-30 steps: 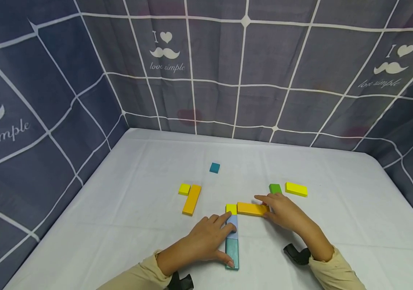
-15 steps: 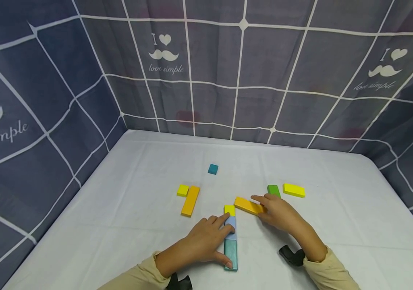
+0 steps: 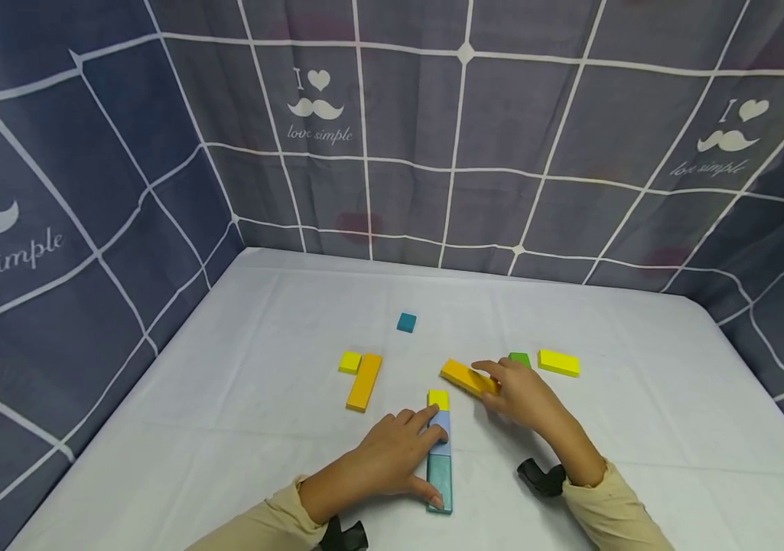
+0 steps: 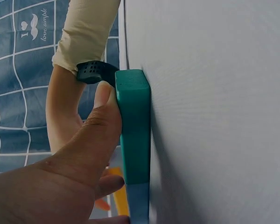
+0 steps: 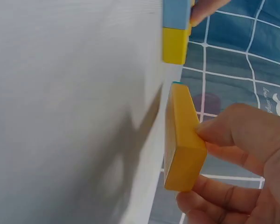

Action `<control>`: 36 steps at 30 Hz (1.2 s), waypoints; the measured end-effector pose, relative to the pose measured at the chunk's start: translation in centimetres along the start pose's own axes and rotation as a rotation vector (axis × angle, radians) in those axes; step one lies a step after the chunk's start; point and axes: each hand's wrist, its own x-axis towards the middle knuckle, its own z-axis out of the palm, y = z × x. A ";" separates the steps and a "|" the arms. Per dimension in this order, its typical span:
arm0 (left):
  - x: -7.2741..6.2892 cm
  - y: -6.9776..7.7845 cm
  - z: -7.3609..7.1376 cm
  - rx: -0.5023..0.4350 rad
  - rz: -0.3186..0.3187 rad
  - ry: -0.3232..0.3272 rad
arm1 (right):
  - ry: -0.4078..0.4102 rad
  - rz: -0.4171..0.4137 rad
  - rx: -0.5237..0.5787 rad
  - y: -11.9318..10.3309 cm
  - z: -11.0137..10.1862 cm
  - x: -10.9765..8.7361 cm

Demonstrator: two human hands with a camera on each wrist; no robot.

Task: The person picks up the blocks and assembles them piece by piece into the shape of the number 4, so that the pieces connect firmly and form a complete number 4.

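- Orange block [image 3: 463, 376] sits pinched between the thumb and fingers of the right hand [image 3: 525, 392], slanted; in the right wrist view it looks raised off the table [image 3: 281, 306], its shadow apart from it.
- On the dark checked cloth [image 3: 405, 107] behind, white print reads "I", a heart, a moustache and "love simple", twice on the back panel; on the left panel the lettering is cut off by the edge. The left wrist view repeats it sideways.
- The left hand [image 3: 395, 453] is spread wide along a row of three: thumb on the teal block [image 3: 440, 478], one finger over the pale blue block [image 3: 443, 419], another reaching the edge of the yellow cube [image 3: 438, 398].
- Both forearms come in from the near edge, in tan sleeves.
- The orange block lies beyond the left hand and to its right, near the yellow cube but apart from it.
- The green block [image 3: 519, 357], just past the right hand, is partly hidden.
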 end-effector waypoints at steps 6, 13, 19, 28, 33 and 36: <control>-0.1 -0.1 0.1 -0.007 0.005 0.010 | 0.029 0.050 0.033 -0.8 -0.4 1.1; 0.0 -0.1 0.1 0.020 0.010 0.022 | 0.012 0.147 0.042 -1.8 -0.6 3.1; -0.1 -0.1 0.1 0.025 0.017 0.032 | 0.002 0.181 0.028 -3.0 -0.5 4.6; -0.1 -0.1 0.3 0.031 0.019 0.045 | -0.100 0.268 0.075 -3.5 0.6 5.5; -0.1 -0.2 0.1 0.035 0.031 0.059 | -0.141 0.286 0.110 -3.3 1.3 5.6; -0.1 -0.2 0.1 0.033 0.041 0.062 | -0.149 0.275 0.105 -3.2 1.9 5.6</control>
